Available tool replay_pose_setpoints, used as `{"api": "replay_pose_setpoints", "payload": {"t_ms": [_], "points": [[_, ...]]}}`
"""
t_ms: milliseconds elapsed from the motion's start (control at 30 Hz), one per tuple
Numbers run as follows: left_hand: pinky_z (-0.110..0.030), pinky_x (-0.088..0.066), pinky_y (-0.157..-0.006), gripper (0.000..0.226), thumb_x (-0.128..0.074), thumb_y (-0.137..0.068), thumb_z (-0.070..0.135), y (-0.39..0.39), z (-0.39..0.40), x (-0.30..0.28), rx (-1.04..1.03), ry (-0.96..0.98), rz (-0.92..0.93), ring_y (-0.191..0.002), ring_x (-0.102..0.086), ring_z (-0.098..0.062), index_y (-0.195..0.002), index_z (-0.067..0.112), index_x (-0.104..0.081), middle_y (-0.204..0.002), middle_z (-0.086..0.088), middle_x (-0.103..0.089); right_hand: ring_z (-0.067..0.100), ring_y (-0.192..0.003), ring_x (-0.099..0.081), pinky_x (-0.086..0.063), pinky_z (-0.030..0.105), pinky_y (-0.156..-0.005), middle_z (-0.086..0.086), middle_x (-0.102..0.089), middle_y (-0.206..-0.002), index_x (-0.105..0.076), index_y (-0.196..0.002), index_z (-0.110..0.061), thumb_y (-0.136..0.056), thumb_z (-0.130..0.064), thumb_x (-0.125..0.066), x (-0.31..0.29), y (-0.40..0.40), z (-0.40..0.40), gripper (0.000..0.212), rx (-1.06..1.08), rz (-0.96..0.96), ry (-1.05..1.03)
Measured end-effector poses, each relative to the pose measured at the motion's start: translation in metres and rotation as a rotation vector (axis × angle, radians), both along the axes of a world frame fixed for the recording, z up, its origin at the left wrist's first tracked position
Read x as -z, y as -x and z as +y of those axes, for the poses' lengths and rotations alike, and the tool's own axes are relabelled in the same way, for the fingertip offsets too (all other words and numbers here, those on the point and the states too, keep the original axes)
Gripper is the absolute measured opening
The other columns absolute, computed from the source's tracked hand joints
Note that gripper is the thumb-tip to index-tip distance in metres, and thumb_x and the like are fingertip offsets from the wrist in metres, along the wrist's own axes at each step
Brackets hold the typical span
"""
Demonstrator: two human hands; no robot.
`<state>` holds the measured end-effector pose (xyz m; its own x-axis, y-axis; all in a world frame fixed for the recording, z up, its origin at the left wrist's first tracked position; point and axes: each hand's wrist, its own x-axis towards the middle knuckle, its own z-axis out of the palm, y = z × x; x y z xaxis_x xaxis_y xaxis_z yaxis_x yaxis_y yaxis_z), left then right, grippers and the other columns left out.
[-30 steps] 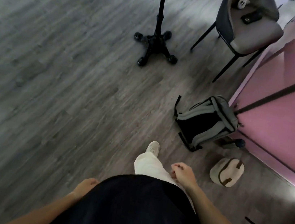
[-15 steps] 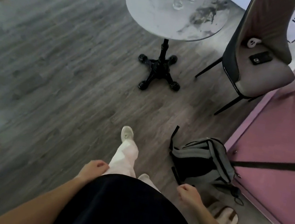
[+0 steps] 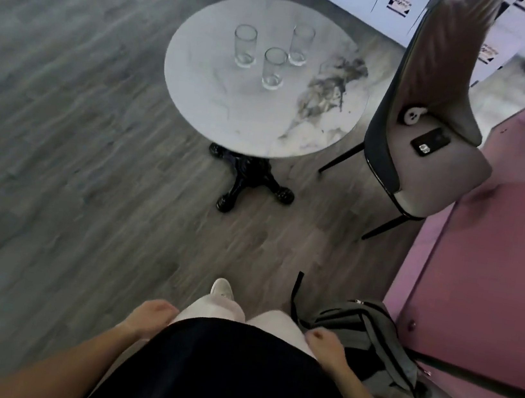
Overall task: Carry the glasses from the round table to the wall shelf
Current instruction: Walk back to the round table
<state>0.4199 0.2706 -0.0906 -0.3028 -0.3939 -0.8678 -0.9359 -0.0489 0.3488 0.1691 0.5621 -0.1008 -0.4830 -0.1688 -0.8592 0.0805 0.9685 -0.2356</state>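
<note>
Grey plank flooring separates the person from the round table (image 3: 219, 115), where three glasses (image 3: 273, 69) stand upright; left hand (image 3: 152, 315) and right hand (image 3: 326, 344) hang loosely curled, holding nothing, ready to grasp.

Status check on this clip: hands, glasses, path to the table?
Left hand and right hand empty, loosely curled at the hips. Three glasses upright on round table, untouched. Backpack on floor at right; path ahead open.

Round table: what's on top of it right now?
Three clear, empty-looking glasses stand upright and apart on the round table, toward its far side. Nothing else sits on the marble top. Both hands are at the person's sides, holding nothing.
</note>
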Motion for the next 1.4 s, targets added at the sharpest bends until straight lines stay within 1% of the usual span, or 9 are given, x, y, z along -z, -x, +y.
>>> {"api": "replay_pose_setpoints", "payload": {"t_ms": [67,167,267,333,467,633,867,1100,1400], "points": [[-0.033,-0.049,-0.069,0.034,-0.056,-0.068,0.044,0.014,-0.030,0.006,-0.014,-0.012,0.041,-0.068,-0.058,-0.018,-0.076,0.014,-0.069,-0.068,0.001,-0.064,0.023,-0.096,-0.061,-0.044,0.031,-0.080,0.002,-0.066,-0.094,-0.068,-0.083,-0.019,-0.089,-0.025,-0.053,-0.014,0.027,-0.037,0.018,0.049,0.055,0.035],[-0.021,-0.041,-0.050,0.024,-0.063,-0.076,0.033,0.042,-0.073,0.008,-0.052,-0.010,0.001,-0.056,-0.056,-0.018,-0.085,0.013,-0.071,-0.061,0.002,-0.062,0.019,-0.094,-0.064,-0.047,0.031,-0.078,-0.004,-0.071,-0.093,-0.074,-0.091,-0.022,-0.087,-0.026,-0.053,-0.032,0.059,-0.087,0.022,0.137,0.065,0.098],[-0.015,-0.032,-0.042,0.023,-0.065,-0.071,0.033,0.099,-0.125,-0.010,-0.082,0.033,0.083,-0.045,-0.051,-0.012,-0.081,0.013,-0.067,-0.058,0.002,-0.060,0.017,-0.074,-0.069,-0.057,0.038,-0.078,-0.001,-0.075,-0.080,-0.073,-0.083,-0.024,-0.086,-0.024,-0.057,-0.043,0.102,-0.134,0.016,0.192,0.060,0.168],[-0.014,-0.036,-0.040,0.009,-0.068,-0.086,0.022,0.145,-0.169,-0.024,-0.115,0.123,0.152,-0.047,-0.054,-0.012,-0.085,0.013,-0.067,-0.062,-0.002,-0.062,0.016,-0.078,-0.070,-0.056,0.034,-0.080,-0.004,-0.074,-0.079,-0.071,-0.078,-0.026,-0.085,-0.021,-0.061,-0.047,0.149,-0.165,0.013,0.107,0.171,0.230],[-0.021,-0.046,-0.047,0.010,-0.062,-0.096,0.019,0.254,-0.256,-0.070,-0.153,0.352,0.292,-0.062,-0.063,-0.016,-0.088,0.015,-0.067,-0.081,-0.008,-0.070,0.019,-0.086,-0.071,-0.056,0.037,-0.087,-0.004,-0.074,-0.086,-0.069,-0.084,-0.027,-0.086,-0.024,-0.060,-0.070,0.268,-0.251,0.010,0.085,0.328,0.365],[-0.027,-0.047,-0.059,0.012,-0.062,-0.095,0.025,0.366,-0.304,-0.104,-0.124,0.387,0.360,-0.076,-0.070,-0.024,-0.097,0.014,-0.065,-0.093,-0.008,-0.073,0.022,-0.090,-0.068,-0.055,0.035,-0.080,-0.003,-0.070,-0.089,-0.064,-0.083,-0.030,-0.088,-0.025,-0.056,-0.103,0.366,-0.359,0.011,-0.014,0.339,0.521],[-0.044,-0.047,-0.100,0.055,-0.066,-0.086,0.026,0.465,-0.348,-0.120,-0.036,0.680,0.307,-0.104,-0.063,-0.031,-0.136,0.032,-0.045,-0.127,-0.008,-0.053,0.024,-0.103,-0.061,-0.048,0.038,-0.093,0.003,-0.056,-0.125,-0.049,-0.131,-0.032,-0.088,-0.035,-0.061,-0.115,0.385,-0.464,0.045,-0.523,0.380,0.647],[-0.033,-0.038,-0.107,0.040,-0.061,-0.089,0.029,0.505,-0.376,-0.104,0.254,0.623,0.031,-0.133,-0.050,-0.024,-0.129,0.031,-0.060,-0.153,-0.004,-0.035,0.022,-0.111,-0.059,-0.050,0.033,-0.090,0.002,-0.050,-0.128,-0.067,-0.116,-0.025,-0.090,-0.034,-0.067,-0.083,0.376,-0.494,0.028,-0.742,0.347,0.693],[-0.030,-0.040,-0.092,0.016,-0.062,-0.096,0.021,0.487,-0.362,-0.081,0.053,0.713,0.192,-0.111,-0.058,-0.030,-0.105,0.010,-0.068,-0.122,-0.010,-0.057,0.028,-0.109,-0.061,-0.044,0.027,-0.078,0.010,-0.055,-0.128,-0.069,-0.104,-0.013,-0.091,-0.028,-0.068,-0.068,0.382,-0.502,0.019,-0.846,0.428,0.766]]}}
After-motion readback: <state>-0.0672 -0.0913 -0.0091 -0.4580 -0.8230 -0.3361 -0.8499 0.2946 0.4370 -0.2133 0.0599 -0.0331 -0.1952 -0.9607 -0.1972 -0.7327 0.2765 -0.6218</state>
